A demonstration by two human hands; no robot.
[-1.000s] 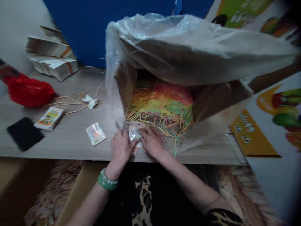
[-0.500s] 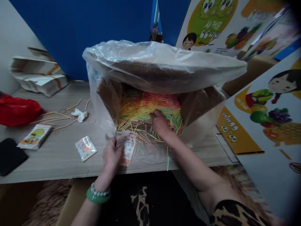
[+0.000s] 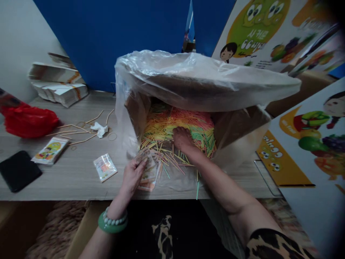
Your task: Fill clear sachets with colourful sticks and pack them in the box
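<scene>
My left hand [image 3: 134, 174] has its thumb and fingers closed on a small clear printed packet [image 3: 148, 166] at the front left of the plastic-lined box. More printed packets [image 3: 148, 185] lie beneath it on the tabletop. Inside the box, my right hand [image 3: 183, 139] rests on a heap of thin coloured sticks [image 3: 159, 124], yellow, orange, pink and green. Its fingers look spread and bent over the sticks, with the fingertips partly hidden among them. Loose sticks [image 3: 172, 162] are scattered towards me on the plastic liner [image 3: 183, 180].
To the left are a sealed packet [image 3: 105, 167], a printed pack [image 3: 50, 151], a black flat object [image 3: 19, 171], a red bag [image 3: 31, 120], rubber bands and crumpled tissue [image 3: 99, 129]. Stacked bundles [image 3: 59, 90] stand behind. Printed cartons [image 3: 309, 144] crowd the right side.
The whole view has shifted, so the table items appear further right. My left hand has raised a clear packet off the others. My right hand stays in the sticks, its fingers wider apart.
</scene>
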